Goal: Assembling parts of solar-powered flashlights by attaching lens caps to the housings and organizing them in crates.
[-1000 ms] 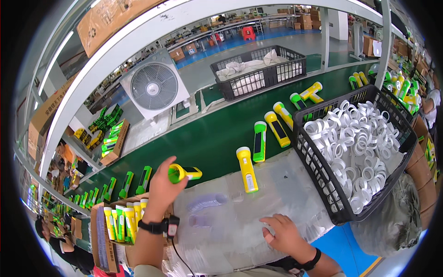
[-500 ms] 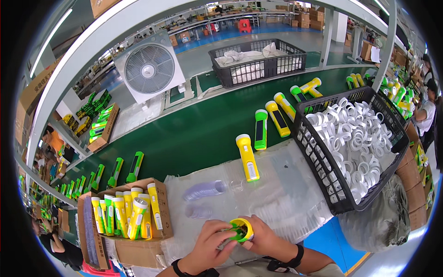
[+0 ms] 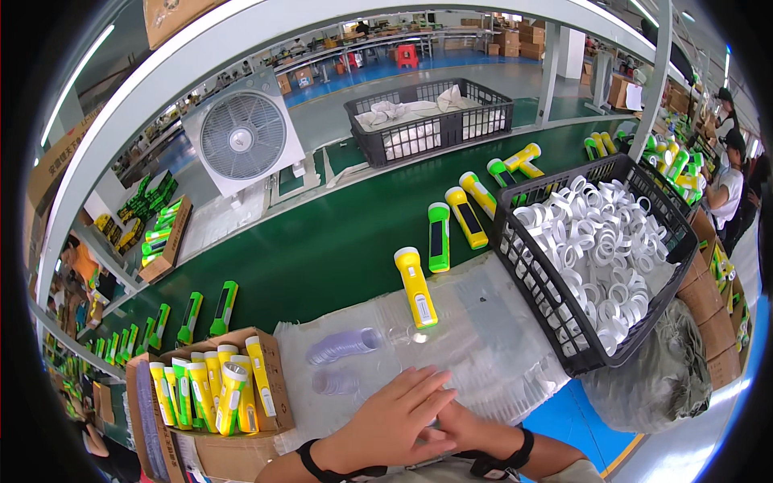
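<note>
Left hand [image 3: 403,414] over right hand [image 3: 463,427], fingers bent loosely; anything gripped beneath is hidden, cannot tell. Yellow flashlight [image 3: 415,287] lies just far of both, untouched; clear discs [image 3: 345,346] far-left.

**Supporting Surfaces: Findings**

Green and yellow flashlights [image 3: 439,237] are borne on a green belt [image 3: 322,249]. Clear plastic sheeting [image 3: 499,362] is spread beside it, where two stacks of clear discs [image 3: 346,344] and one yellow flashlight [image 3: 415,288] are laid. A black crate [image 3: 581,356] is set at right.
</note>
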The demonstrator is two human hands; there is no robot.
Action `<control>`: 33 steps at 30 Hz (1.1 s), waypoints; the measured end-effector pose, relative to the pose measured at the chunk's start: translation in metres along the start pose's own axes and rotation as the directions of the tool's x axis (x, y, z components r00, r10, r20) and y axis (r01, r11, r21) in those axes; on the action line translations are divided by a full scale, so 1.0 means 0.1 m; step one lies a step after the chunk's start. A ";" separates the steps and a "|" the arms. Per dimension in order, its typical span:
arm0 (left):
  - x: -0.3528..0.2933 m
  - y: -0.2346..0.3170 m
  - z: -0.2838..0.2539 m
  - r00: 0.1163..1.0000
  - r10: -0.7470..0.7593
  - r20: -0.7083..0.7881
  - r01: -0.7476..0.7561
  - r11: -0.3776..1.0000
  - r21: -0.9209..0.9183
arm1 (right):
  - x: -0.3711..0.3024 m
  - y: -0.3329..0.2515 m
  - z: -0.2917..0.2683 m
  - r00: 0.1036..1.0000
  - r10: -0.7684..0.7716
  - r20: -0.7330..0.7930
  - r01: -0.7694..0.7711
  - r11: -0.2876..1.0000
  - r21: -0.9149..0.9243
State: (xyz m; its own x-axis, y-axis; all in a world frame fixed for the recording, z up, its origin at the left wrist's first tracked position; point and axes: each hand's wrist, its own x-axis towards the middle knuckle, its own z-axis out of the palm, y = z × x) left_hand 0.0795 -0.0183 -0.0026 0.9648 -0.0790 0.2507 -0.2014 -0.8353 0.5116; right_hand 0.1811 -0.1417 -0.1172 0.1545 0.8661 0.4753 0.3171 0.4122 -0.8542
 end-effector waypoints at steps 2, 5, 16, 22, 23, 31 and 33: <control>-0.07 0.05 -0.08 0.999 0.040 0.024 -0.039 0.999 -0.035 | 0.11 -0.02 -0.32 0.979 0.202 0.019 -0.203 0.978 0.047; -0.07 0.09 -0.12 0.968 0.199 0.153 -0.200 0.980 -0.012 | 0.46 0.03 -0.74 0.766 0.642 -0.044 -0.638 0.748 -0.185; -0.02 0.21 0.36 0.961 0.211 -0.176 -0.155 0.945 0.288 | 0.85 0.52 -0.56 0.726 0.629 -0.279 -0.637 0.461 -0.618; -0.04 -0.11 0.59 0.803 -0.224 -0.552 -0.095 0.866 -0.490 | 0.65 -0.39 -1.13 0.665 0.700 0.258 -0.747 0.620 0.240; -0.06 -0.13 0.66 0.800 -0.233 -0.553 -0.090 0.865 -0.495 | 0.63 -0.58 -1.12 0.660 0.703 0.265 -0.752 0.615 0.238; -0.06 -0.15 0.74 0.945 -0.106 -0.309 -0.156 0.684 -0.712 | 0.80 -1.03 -1.08 0.411 0.786 0.461 -0.736 0.585 -0.341; -0.01 -0.21 0.77 0.955 -0.011 -0.298 -0.211 0.680 -0.702 | 0.80 -1.07 -1.10 0.410 0.799 0.439 -0.723 0.579 -0.378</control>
State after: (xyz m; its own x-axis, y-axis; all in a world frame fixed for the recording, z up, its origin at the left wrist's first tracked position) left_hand 0.0957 -0.0424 -0.0768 0.8730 0.0959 0.4782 -0.4591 -0.1693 0.8721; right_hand 0.2626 -0.1475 0.0355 -0.0943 0.8089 -0.5803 0.4251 -0.4944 -0.7582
